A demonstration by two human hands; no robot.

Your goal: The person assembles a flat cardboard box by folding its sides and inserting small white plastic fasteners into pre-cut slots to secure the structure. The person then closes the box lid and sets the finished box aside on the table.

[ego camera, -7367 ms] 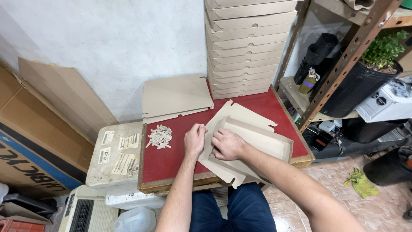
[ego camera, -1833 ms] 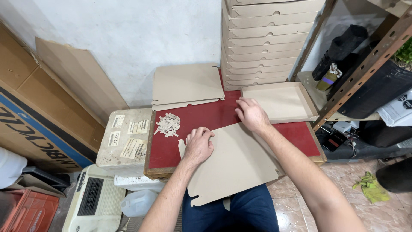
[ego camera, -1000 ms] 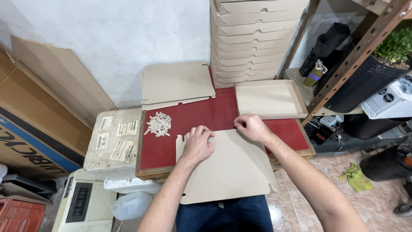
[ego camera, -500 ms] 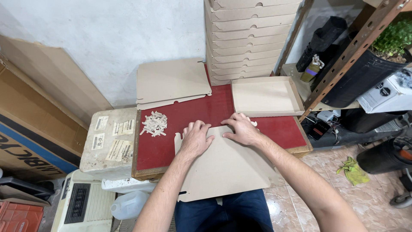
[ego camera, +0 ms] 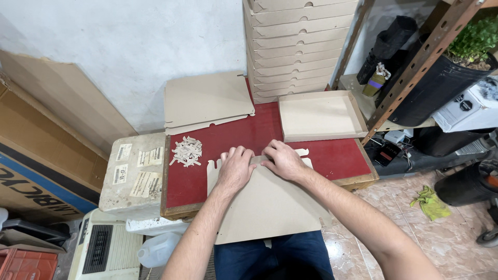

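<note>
Pressing on a flat cardboard blank (ego camera: 270, 205) at centre frame, left hand (ego camera: 236, 168) and right hand (ego camera: 282, 161) lie open, grasping nothing, on its far edge over the red table (ego camera: 337, 155). Judged: flap-folding step; next needs a clean crease. Folded tray (ego camera: 319, 115) sits upper right.

Flat cardboard blank (ego camera: 270, 202): far edge hidden beneath the left hand (ego camera: 234, 168) and right hand (ego camera: 282, 159) pressing on it; near edge overhangs the red table (ego camera: 332, 155), covering the lap. Stack of folded boxes (ego camera: 298, 46), beyond the hands: top cut off by the frame. Labels on the grey block (ego camera: 132, 173), left of the hands: too small to read.
</note>
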